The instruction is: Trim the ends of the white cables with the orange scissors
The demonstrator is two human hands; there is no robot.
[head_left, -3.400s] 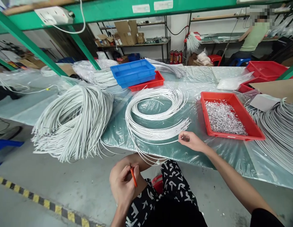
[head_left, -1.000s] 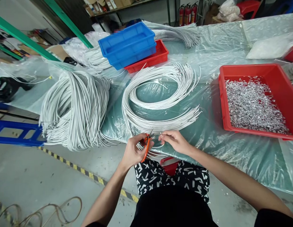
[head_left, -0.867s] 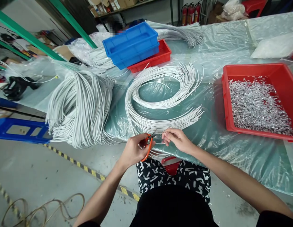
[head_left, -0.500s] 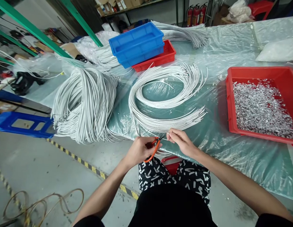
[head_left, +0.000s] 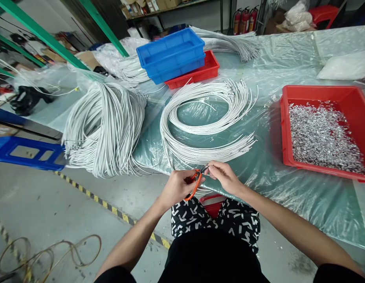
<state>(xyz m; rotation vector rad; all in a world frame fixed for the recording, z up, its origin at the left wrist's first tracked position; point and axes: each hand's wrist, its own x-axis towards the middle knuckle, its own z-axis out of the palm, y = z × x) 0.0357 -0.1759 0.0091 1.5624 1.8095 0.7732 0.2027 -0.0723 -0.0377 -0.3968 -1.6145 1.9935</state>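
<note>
as l hand (head_left: 178, 186) grips orange snips (head_left: 196, 188), r hand (head_left: 225, 177) is pinched nr tip, contents unclear, wht cables (head_left: 202, 154) beyond.

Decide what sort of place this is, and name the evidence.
Probably a cable workshop or small factory: bundles of white cables lie on a plastic-covered bench, a red tray holds many small shiny pieces, and fire extinguishers show in the background.

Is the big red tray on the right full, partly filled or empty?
Partly filled: small silvery pieces are spread across the red tray, with bare red showing beside them.
</note>
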